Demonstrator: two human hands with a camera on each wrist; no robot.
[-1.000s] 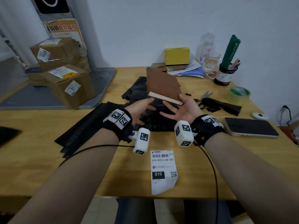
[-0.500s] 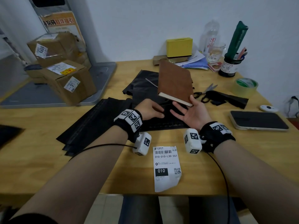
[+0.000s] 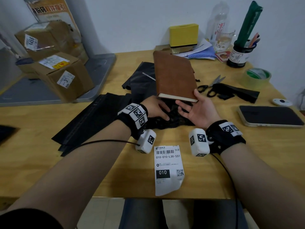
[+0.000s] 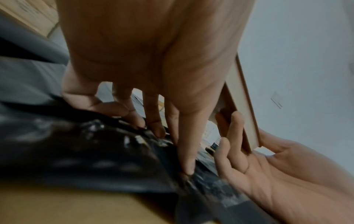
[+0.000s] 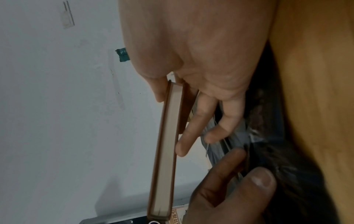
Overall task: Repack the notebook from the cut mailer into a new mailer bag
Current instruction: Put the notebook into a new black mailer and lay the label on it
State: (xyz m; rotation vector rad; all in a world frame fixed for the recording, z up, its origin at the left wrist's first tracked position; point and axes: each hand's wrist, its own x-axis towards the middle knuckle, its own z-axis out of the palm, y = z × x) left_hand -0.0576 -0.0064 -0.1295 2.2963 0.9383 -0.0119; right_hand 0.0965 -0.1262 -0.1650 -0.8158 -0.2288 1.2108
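Right hand (image 3: pixel 198 111) holds notebook (image 3: pixel 175 76); wrist view: left hand (image 5: pixel 239 191) pinches mailer (image 5: pixel 277 151).

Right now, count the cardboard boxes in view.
2 clearly: a front box on the grey platform at left, an upper box behind it. Others may hide behind them.
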